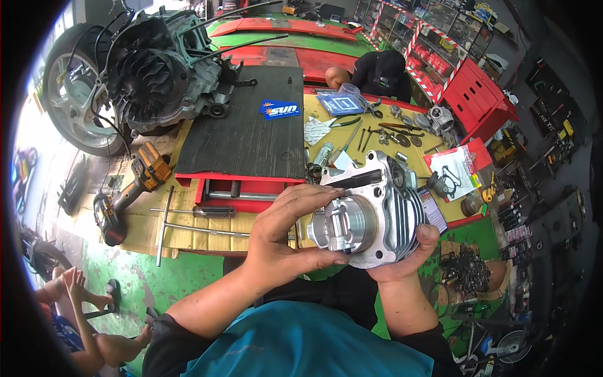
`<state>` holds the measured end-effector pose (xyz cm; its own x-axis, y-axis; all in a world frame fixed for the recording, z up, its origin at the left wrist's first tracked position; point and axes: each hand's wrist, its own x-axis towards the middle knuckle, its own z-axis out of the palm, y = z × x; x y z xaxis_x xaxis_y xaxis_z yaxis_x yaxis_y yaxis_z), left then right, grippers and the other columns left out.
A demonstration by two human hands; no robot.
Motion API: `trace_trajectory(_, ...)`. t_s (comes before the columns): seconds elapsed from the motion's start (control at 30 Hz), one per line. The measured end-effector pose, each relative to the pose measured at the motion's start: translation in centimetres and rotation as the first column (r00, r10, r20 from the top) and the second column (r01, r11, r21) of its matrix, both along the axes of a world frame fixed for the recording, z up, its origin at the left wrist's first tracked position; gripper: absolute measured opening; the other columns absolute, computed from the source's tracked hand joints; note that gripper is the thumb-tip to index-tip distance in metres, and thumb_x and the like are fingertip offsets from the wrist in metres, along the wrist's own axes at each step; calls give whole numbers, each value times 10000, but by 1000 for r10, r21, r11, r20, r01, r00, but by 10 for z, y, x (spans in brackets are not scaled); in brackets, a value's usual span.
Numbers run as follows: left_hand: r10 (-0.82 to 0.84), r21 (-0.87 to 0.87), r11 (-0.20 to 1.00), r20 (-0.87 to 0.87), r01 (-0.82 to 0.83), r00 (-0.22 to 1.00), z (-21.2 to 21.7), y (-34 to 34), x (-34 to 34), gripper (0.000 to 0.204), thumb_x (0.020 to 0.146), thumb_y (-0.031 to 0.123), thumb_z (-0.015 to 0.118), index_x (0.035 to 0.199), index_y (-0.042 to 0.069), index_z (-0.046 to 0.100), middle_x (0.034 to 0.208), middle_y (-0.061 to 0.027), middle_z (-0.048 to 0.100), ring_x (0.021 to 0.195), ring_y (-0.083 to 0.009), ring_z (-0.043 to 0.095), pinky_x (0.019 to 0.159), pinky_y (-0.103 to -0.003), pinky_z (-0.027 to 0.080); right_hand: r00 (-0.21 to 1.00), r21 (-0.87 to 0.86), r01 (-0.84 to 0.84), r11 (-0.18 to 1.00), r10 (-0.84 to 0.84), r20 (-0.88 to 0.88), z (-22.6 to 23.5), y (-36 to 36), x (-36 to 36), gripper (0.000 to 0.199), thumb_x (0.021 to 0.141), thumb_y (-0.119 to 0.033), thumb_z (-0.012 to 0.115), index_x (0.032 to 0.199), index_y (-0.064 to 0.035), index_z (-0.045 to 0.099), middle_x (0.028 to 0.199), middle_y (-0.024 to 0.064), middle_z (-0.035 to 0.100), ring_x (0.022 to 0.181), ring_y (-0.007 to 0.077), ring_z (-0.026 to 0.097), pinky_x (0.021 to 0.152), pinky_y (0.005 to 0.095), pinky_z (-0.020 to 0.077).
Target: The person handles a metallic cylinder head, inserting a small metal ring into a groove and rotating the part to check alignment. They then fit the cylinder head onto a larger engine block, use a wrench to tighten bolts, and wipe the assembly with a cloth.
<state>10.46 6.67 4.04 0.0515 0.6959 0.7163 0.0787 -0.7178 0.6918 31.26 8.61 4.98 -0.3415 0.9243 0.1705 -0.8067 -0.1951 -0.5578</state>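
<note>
A silver finned engine cylinder [402, 221] is held up in front of my chest, tilted, its gasket face turned to the left. My right hand [405, 254] grips it from below and from the right, thumb up against the fins. A shiny metal piston [359, 221] sits at the mouth of the bore, its open skirt side sticking out to the left. My left hand [279, 235] pinches the piston, with fingers over its top and thumb along its lower edge. How deep the piston reaches into the bore is hidden.
A workbench carries an engine [157, 69] with a black fan and a wheel at the left. A yellow-black impact driver [141, 179] and a T-handle wrench [164, 226] lie on cardboard. Hand tools and parts cover the yellow top [333, 141]. A person [380, 72] crouches beyond; another sits lower left.
</note>
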Motion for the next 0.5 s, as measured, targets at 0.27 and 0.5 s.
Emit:
trace_trajectory(0.27,-37,15,999,-83,38,996,1,4,-4,763,695,258,922,1339,-21,623,1337,-187,673,1299,-364,612,1179,-578,328,997,-27,71,997,-71,1,0,-9,-4,804,783,-359,645,1447,53,454,1353,216,622,1232,350,627,1106,483,471)
trace_trajectory(0.5,-140,27,990,-3,140,990,-12,13,-8,763,738,287,882,1335,-93,596,1336,-233,660,1316,-367,604,1189,-597,298,996,-67,90,994,-91,-8,1,-14,-10,746,798,-347,625,1413,52,491,1305,210,653,1190,340,654,1077,484,498)
